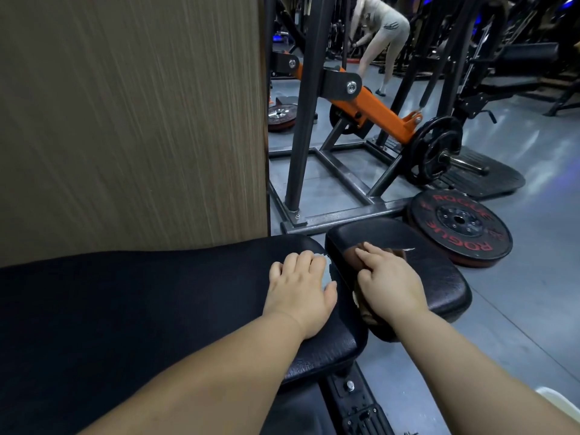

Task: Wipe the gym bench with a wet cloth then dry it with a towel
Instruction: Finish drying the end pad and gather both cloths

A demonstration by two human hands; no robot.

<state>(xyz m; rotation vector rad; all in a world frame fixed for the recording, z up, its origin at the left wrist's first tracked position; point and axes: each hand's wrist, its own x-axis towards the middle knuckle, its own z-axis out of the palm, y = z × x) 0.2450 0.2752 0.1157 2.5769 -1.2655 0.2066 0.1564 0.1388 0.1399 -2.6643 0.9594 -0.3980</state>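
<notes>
Pressing brown cloth (350,260) flat onto smaller seat pad (439,277) of table (326,350) with right grip (389,284), fingers laid out over cloth, apart, nothing clamped. Bracing with left grip (301,287) palm-down near end of long black pad (157,293), fingers apart and flat, fingertips at pale worn patch (328,268) beside gap between pads. Red-lettered weight plate (459,233) on grey floor (518,324) just beyond seat pad; wood-grain panel (125,120) at left
</notes>
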